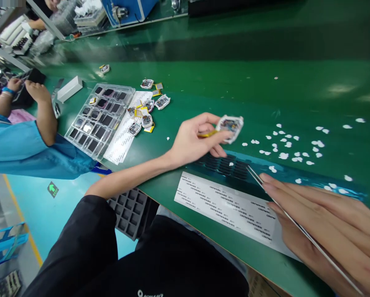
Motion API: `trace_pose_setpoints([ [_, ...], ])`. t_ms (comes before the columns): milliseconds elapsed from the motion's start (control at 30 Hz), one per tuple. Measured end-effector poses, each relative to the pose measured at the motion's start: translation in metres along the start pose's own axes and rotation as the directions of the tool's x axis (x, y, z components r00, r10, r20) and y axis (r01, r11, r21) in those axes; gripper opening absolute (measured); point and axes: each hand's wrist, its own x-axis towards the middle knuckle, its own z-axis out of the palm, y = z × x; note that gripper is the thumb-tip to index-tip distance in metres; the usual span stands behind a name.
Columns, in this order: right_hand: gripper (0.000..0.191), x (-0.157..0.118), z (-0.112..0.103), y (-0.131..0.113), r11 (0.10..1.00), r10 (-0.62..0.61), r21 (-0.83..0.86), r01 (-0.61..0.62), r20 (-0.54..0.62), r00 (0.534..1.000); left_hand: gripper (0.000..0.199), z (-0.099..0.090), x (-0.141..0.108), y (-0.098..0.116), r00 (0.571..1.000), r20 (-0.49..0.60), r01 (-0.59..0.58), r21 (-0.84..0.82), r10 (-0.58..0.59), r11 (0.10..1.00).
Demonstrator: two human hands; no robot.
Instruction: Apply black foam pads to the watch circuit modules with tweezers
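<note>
My left hand (194, 138) grips a smartwatch case (233, 126) between thumb and fingers. The case is white-rimmed and open, with circuitry showing inside and a yellow battery (207, 134) hanging at its left. In my right hand (324, 218) is a pair of metal tweezers (284, 208), its tips pointing at a blue film strip (259, 161) that carries rows of dark stickers (231, 166). A small white piece lies on those stickers. Below the strip, partly covered by my right hand, is a white printed sheet (222, 198).
Small white tabs (284, 156) are scattered on the green table (203, 95) to the right. More watch cases (147, 120) lie at the left beside a clear compartment tray (101, 119) and a white box (70, 89). A co-worker in blue (24, 140) sits further left.
</note>
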Motion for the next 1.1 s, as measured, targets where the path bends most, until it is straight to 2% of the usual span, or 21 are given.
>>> trace_pose_setpoints([
  [67, 0.055, -0.001, 0.003, 0.004, 1.0, -0.007, -0.011, 0.006, -0.025, 1.0, 0.022, -0.021, 0.02, -0.006, 0.989, -0.117, -0.06, 0.256, 0.093, 0.965],
  [167, 0.057, -0.002, 0.005, 0.009, 1.0, -0.013, -0.007, 0.013, -0.039, 0.999, 0.014, -0.049, 0.04, -0.009, 0.934, -0.17, -0.138, 0.641, 0.315, 0.755],
  [267, 0.054, 0.0, 0.006, 0.009, 0.999, -0.022, -0.024, 0.02, -0.051, 0.998, 0.018, -0.06, 0.044, -0.005, 0.842, -0.106, -0.218, 0.83, 0.529, 0.513],
  [333, 0.053, 0.001, 0.004, 0.008, 0.999, -0.023, -0.037, 0.021, -0.062, 0.998, 0.016, -0.059, 0.041, -0.003, 0.816, -0.044, -0.244, 0.878, 0.577, 0.412],
  [467, 0.051, 0.003, 0.002, 0.003, 0.999, -0.022, -0.043, 0.019, -0.082, 0.996, 0.033, -0.055, 0.037, -0.004, 0.889, 0.101, -0.249, 0.925, 0.446, 0.286],
  [567, 0.05, 0.002, 0.002, 0.003, 0.999, -0.024, -0.033, 0.022, -0.076, 0.997, 0.027, -0.057, 0.039, -0.006, 0.882, 0.175, -0.274, 0.946, 0.438, 0.174],
  [667, 0.051, 0.001, 0.004, 0.004, 0.999, -0.039, -0.025, 0.038, -0.059, 0.997, 0.026, -0.061, 0.041, -0.003, 0.883, 0.195, -0.265, 0.958, 0.428, 0.11],
  [767, 0.053, 0.002, 0.006, 0.005, 0.998, -0.066, -0.018, 0.065, -0.04, 0.997, 0.027, -0.067, 0.04, 0.007, 0.912, 0.106, -0.131, 0.991, 0.397, 0.035],
  [867, 0.053, 0.001, 0.006, 0.004, 0.999, -0.05, -0.021, 0.049, -0.059, 0.997, 0.03, -0.078, 0.038, 0.017, 0.917, -0.078, 0.109, 0.992, 0.392, -0.058],
  [933, 0.053, 0.0, 0.005, 0.003, 0.999, -0.03, -0.019, 0.029, -0.074, 0.997, 0.031, -0.086, 0.037, 0.02, 0.918, -0.176, 0.23, 0.967, 0.355, -0.114],
  [1000, 0.054, 0.001, 0.005, 0.002, 0.999, -0.046, -0.01, 0.045, -0.077, 0.996, 0.03, -0.092, 0.037, 0.021, 0.927, -0.213, 0.268, 0.952, 0.31, -0.146],
  [1100, 0.056, 0.005, 0.004, 0.002, 0.997, -0.074, -0.009, 0.073, -0.073, 0.995, 0.03, -0.098, 0.038, 0.022, 0.94, -0.203, 0.241, 0.964, 0.274, -0.112],
])
